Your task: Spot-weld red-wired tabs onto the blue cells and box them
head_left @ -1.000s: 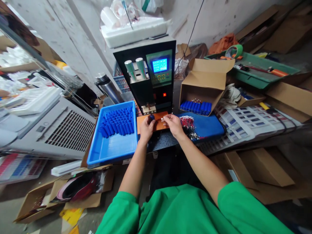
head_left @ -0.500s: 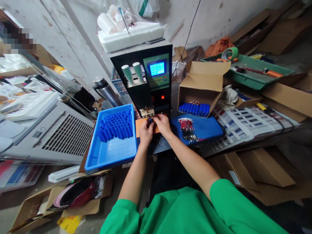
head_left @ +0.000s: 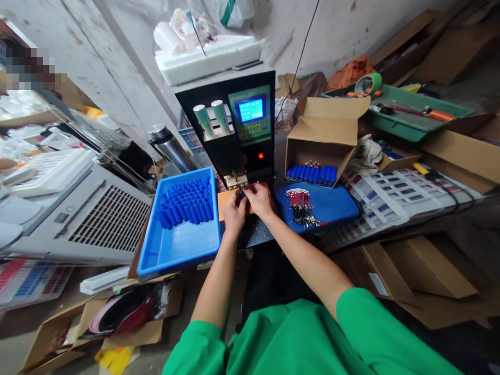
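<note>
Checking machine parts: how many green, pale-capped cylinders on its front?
2, side by side on the black machine, left of the lit screen: left cylinder, right cylinder. None looks hidden.

Small characters and a stepped line glow on the blue screen (head_left: 251, 110) of that black machine (head_left: 234, 156), upper centre, too blurry for me to read. Lower right, the cardboard's (head_left: 422, 265) white label (head_left: 378, 284) is illegible too.

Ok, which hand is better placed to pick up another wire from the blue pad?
Right, I'd say: the right hand is nearer the wires, which lie on its side. The left hand is farther, nearer the tray.
</note>
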Motion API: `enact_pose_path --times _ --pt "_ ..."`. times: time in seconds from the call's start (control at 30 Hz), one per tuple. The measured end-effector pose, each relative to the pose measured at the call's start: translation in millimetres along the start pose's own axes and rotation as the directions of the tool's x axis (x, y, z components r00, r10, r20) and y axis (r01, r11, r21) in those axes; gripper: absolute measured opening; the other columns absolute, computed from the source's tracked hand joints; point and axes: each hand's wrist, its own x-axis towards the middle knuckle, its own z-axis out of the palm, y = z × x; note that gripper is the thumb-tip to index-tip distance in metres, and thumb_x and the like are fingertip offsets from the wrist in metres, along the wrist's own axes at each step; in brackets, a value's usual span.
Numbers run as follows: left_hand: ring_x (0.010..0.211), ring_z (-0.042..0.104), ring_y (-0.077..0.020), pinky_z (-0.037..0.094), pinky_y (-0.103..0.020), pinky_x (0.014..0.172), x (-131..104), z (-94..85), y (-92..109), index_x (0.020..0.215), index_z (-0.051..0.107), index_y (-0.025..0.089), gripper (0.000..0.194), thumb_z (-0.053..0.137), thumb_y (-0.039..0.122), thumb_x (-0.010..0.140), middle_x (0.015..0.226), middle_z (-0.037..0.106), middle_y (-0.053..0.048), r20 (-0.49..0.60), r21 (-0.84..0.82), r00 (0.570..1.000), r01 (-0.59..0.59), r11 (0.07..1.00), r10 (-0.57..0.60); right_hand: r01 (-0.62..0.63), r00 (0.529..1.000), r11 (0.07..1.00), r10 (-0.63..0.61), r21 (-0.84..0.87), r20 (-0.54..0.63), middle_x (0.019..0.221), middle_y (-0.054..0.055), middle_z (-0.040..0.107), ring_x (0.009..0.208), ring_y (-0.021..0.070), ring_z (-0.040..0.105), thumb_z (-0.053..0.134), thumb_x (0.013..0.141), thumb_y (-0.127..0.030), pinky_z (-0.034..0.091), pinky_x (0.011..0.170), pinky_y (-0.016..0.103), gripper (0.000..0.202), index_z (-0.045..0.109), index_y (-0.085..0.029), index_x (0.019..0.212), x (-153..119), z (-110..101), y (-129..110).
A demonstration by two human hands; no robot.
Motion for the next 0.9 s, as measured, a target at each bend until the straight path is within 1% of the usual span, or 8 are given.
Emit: enact_pose_path --times 0.13,0.33,0.5,0.6,0.7,0.9 --pt "0.084 0.069 -0.0188 0.055 -0.032 0.080 0.2 0.4 -0.4 0.116 0.069 0.019 0.028 0.059 0.032 0.092 0.095 0.074 -0.005 0.004 -0.028 1.000 0.000 1.000 0.000 0.000 1.000 1.000 0.000 -0.008 -0.001 0.076 0.005 0.068 0.075 0.0202 0.063 0.064 0.081 -0.048 0.050 0.070 0.030 0.029 0.060 -0.019 0.075 -0.1 1.0 0.3" --pt "0.086 0.070 -0.0196 0.056 -0.033 0.083 -0.4 -0.4 1.7 0.116 0.069 0.019 0.028 0.059 0.031 0.093 0.096 0.075 -0.005 0.006 -0.029 1.000 -0.016 0.999 0.016 -0.010 1.000 1.000 0.010 -0.012 0.006 0.078 0.006 0.070 0.076 0.0204 0.064 0.065 0.081 -0.046 0.051 0.072 0.031 0.028 0.060 -0.019 0.076 -0.5 0.5 0.2" --pt "0.082 0.069 -0.0188 0.055 -0.032 0.079 -0.4 -0.6 1.7 0.116 0.069 0.019 0.028 0.059 0.031 0.092 0.094 0.074 -0.005 0.012 -0.012 1.000 0.001 1.000 -0.001 -0.006 1.000 1.000 0.006 -0.019 0.003 0.080 0.007 0.072 0.077 0.0207 0.066 0.065 0.081 -0.043 0.052 0.073 0.031 0.025 0.061 -0.019 0.076 -1.1 -0.3 -0.4" --pt "0.080 0.068 -0.0181 0.055 -0.031 0.078 -0.3 0.0 0.3 0.115 0.070 0.019 0.028 0.059 0.032 0.093 0.091 0.074 -0.004 0.017 -0.024 1.000 0.004 1.000 -0.004 -0.008 1.000 1.000 0.008 -0.027 -0.002 0.080 0.007 0.072 0.078 0.0212 0.066 0.065 0.081 -0.045 0.052 0.073 0.031 0.027 0.062 -0.019 0.077 -0.6 0.2 0.2" --pt "0.075 0.066 -0.0169 0.054 -0.029 0.074 -0.3 0.4 -0.8 0.115 0.070 0.019 0.028 0.059 0.032 0.092 0.087 0.072 -0.003 0.006 -0.012 1.000 0.008 1.000 -0.008 -0.016 1.000 1.000 0.016 -0.025 0.001 0.080 0.007 0.072 0.077 0.0213 0.067 0.065 0.081 -0.047 0.052 0.073 0.031 0.029 0.062 -0.019 0.077 -0.4 0.3 0.4" --pt "0.075 0.065 -0.0165 0.053 -0.029 0.072 -0.2 1.2 -4.0 0.117 0.069 0.019 0.030 0.058 0.032 0.093 0.089 0.073 -0.004 0.017 -0.013 1.000 0.016 1.000 -0.016 -0.012 1.000 0.999 0.012 -0.047 0.008 0.081 0.007 0.073 0.078 0.0210 0.067 0.064 0.082 -0.046 0.052 0.072 0.031 0.027 0.063 -0.019 0.078 -1.2 -0.7 -0.5"
